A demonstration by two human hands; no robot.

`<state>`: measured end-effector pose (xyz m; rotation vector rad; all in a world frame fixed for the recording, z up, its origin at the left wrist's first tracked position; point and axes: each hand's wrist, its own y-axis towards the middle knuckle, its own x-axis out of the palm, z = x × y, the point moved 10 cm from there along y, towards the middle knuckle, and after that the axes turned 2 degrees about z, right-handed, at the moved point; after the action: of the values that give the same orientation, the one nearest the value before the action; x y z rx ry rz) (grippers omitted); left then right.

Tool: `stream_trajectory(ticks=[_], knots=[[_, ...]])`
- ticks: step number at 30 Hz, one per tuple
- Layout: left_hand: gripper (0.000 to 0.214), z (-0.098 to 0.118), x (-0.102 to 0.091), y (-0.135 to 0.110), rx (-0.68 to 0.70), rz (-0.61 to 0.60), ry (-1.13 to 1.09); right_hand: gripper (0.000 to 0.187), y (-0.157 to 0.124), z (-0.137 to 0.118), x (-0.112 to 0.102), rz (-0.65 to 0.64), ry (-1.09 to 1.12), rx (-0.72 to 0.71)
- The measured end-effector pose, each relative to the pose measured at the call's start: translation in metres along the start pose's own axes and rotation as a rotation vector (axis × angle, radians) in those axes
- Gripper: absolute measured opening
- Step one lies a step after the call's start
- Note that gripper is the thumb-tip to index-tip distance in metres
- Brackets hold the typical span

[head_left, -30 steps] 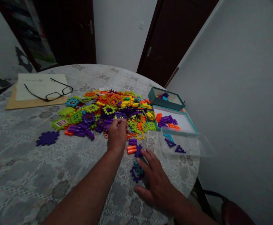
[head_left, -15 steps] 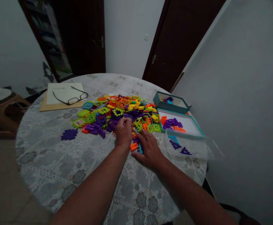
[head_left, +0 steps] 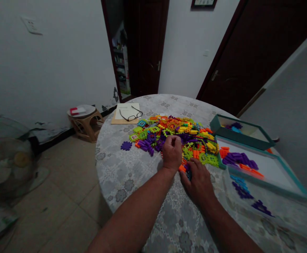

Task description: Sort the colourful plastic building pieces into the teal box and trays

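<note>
Head view, mid-frame: work gently at toy pile (head_left: 174, 124) with left hand (head_left: 172, 154) curled, any held piece untellable, right hand (head_left: 201, 180) half-spread.

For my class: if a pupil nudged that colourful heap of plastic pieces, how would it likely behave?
The heap would probably shift and spread rather than move as one, since it looks loosely piled. The green plates might snag on neighbours by their notched edges. The purple rods at its near left edge look long and rounded, so may roll.
</note>
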<state>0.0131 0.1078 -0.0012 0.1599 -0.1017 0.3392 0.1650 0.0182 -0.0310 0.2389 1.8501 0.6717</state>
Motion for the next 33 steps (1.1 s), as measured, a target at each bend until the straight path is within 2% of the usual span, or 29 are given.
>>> stream_trajectory(ticks=[3,5,8,10,13,15,18,24,29,33], knots=[[0.019,0.022,-0.026,0.009,0.121,0.112,0.047,0.041,-0.003,0.001,-0.001,0.04,-0.005,0.001],[0.016,0.037,-0.054,0.019,0.231,0.191,0.133,0.04,-0.004,0.002,-0.001,0.055,-0.02,0.0],[0.026,0.05,-0.106,0.042,0.311,0.29,0.465,0.039,-0.005,0.001,-0.001,0.069,-0.043,-0.014],[0.037,0.044,-0.143,0.064,0.226,0.322,0.818,0.042,-0.005,-0.001,-0.003,0.081,-0.039,-0.024],[0.048,0.028,-0.192,0.09,0.12,0.297,0.937,0.044,-0.005,-0.005,-0.007,0.104,-0.026,-0.047],[0.05,0.014,-0.207,0.1,0.076,0.24,0.99,0.044,-0.006,-0.007,-0.008,0.104,-0.022,-0.061],[0.05,-0.001,-0.204,0.104,0.095,0.152,1.037,0.044,-0.006,-0.009,-0.007,0.089,-0.018,-0.064],[0.043,-0.012,-0.167,0.101,0.164,0.03,1.001,0.049,-0.007,-0.012,-0.005,0.073,-0.014,-0.09],[0.041,-0.015,-0.156,0.102,0.144,0.041,0.902,0.052,-0.006,-0.015,-0.006,0.06,-0.002,-0.115],[0.05,-0.024,-0.157,0.105,0.056,0.085,0.808,0.055,-0.004,-0.016,-0.004,0.041,0.008,-0.117]])
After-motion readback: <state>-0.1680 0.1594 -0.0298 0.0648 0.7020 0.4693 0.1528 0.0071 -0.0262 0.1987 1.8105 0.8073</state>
